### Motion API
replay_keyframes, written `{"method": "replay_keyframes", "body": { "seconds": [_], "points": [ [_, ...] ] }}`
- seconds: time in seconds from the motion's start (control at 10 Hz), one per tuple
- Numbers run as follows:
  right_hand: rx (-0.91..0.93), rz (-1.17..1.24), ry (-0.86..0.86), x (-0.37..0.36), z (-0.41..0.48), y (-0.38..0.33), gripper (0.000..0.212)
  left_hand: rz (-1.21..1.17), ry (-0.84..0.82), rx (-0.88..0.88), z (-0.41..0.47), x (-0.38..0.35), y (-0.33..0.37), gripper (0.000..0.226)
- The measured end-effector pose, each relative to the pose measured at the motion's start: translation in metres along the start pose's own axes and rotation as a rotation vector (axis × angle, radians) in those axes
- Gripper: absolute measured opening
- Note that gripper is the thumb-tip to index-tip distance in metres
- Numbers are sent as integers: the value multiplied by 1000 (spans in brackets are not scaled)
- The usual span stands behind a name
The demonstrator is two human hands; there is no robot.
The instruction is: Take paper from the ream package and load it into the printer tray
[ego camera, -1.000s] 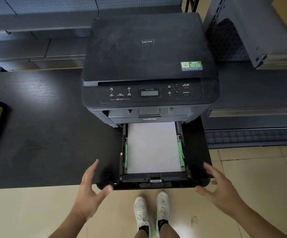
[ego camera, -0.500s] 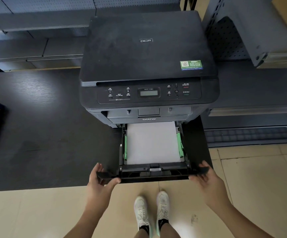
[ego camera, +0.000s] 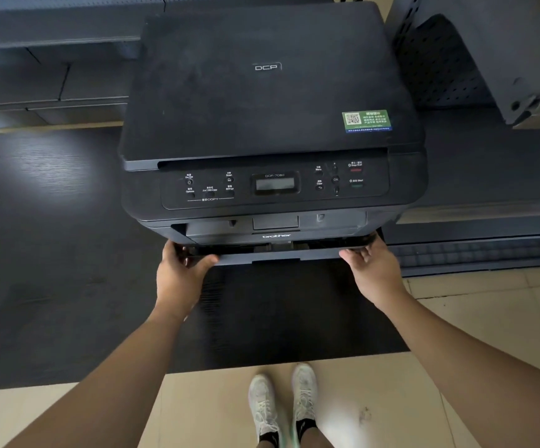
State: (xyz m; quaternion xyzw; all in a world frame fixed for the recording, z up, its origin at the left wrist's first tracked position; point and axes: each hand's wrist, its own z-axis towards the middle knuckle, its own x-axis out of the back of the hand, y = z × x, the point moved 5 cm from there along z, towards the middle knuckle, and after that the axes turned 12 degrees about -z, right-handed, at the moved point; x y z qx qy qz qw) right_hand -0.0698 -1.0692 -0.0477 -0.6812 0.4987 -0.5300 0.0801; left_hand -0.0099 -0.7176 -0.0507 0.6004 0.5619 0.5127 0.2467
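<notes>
A black printer [ego camera: 268, 101] stands on a dark table [ego camera: 52, 253]. Its paper tray [ego camera: 278, 255] sits almost fully inside the body, with only the front lip showing under the logo. My left hand [ego camera: 181, 273] grips the tray front at its left corner, thumb on top. At the right corner my right hand [ego camera: 372, 270] holds the same lip. The white paper in the tray is hidden inside the printer. The ream package is out of view.
Grey metal shelving [ego camera: 475, 56] rises at the back right, with a lower dark shelf [ego camera: 475, 250] beside the printer. Grey panels [ego camera: 45, 69] line the back left. Tiled floor [ego camera: 475, 318] and my white shoes [ego camera: 281, 405] show below the table's front edge.
The tray was pulled out with paper showing; both hands took hold of its front corners and pushed it into the printer. The view shifted right, so the blue ream package left the frame.
</notes>
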Motion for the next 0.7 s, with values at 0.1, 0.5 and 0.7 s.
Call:
{"method": "replay_keyframes", "body": {
  "seconds": [0.1, 0.5, 0.7],
  "points": [
    [-17, -4, 21, -3, 5, 1, 57, 8, 5, 5, 3, -2, 0, 46],
    [-33, -24, 62, -2, 8, -11, 46, -59, -12, 25, 19, -4, -6, 58],
    [-40, 10, -50, -3, -2, 0, 73, -135, -55, 40, -4, 1, -2, 70]
  ]
}}
